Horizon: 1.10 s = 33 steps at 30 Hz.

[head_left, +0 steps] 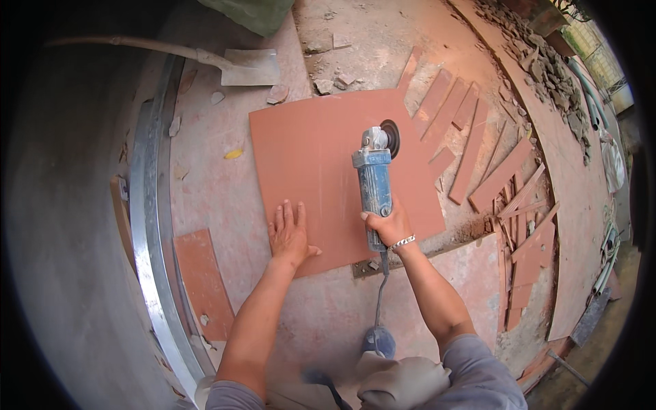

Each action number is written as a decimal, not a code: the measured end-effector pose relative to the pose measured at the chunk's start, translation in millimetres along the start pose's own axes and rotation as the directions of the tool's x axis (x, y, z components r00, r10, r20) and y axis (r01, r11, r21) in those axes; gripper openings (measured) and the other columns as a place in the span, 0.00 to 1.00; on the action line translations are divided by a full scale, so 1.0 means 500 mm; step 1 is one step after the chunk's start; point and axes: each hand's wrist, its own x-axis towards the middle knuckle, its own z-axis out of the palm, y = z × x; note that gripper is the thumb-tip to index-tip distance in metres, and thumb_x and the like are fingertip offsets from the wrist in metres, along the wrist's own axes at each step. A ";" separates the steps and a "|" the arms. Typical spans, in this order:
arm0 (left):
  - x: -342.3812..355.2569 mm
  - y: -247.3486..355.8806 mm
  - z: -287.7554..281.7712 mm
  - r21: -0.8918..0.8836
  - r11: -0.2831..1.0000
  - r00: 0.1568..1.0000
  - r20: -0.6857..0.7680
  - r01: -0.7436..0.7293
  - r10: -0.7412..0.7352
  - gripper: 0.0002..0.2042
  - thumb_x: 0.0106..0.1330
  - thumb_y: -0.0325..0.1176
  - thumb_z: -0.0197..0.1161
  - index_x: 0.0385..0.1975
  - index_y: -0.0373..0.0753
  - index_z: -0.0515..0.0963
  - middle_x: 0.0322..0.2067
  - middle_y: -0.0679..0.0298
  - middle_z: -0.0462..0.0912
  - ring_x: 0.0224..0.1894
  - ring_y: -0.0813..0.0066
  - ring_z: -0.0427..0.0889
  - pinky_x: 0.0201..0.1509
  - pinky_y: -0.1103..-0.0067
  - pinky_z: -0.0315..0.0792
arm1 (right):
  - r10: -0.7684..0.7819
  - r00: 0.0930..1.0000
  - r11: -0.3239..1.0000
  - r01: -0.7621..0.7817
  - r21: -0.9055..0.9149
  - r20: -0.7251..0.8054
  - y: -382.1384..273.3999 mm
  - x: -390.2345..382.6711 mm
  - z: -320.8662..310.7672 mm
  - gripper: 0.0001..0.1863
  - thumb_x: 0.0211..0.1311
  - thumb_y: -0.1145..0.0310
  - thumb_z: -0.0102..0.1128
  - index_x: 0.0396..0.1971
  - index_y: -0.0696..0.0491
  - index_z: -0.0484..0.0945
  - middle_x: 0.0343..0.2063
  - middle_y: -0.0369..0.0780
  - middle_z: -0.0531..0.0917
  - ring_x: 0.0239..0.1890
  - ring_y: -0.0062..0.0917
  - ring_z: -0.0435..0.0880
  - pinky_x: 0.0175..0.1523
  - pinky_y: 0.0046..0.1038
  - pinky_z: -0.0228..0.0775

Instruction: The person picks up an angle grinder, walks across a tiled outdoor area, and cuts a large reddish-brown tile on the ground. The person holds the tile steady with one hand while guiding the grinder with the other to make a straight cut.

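Soft daylight inside a dark fisheye rim

Even, diffuse light covers the middle, where the red tile (321, 184) shows clearly. Glare streaks the metal rail (145, 256) at left, which bends with the lens. The grey surface (61, 246) farther left is dim and blurred. The far right corner looks bright and pale; the near edge is soft.

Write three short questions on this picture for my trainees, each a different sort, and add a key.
1. Which hand grips the blue grinder?
2. True or false: the left hand rests on the big red tile.
3. Where does the shovel lie?
(a) Under the grinder
(b) Beyond the big red tile, toward the left
(c) Between the person's forearms

Key: 1. The right hand. 2. True. 3. (b)
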 end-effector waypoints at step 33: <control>0.133 -0.061 -0.015 0.107 0.990 0.950 0.287 0.097 -0.124 0.73 0.40 0.47 0.88 0.79 0.35 0.34 0.79 0.40 0.30 0.82 0.44 0.33 0.80 0.68 0.60 | 0.045 0.998 0.962 -0.058 -0.269 -0.051 -0.096 0.448 0.155 0.43 0.45 0.54 0.75 0.60 0.64 0.73 0.49 0.57 0.85 0.53 0.48 0.86 0.58 0.40 0.77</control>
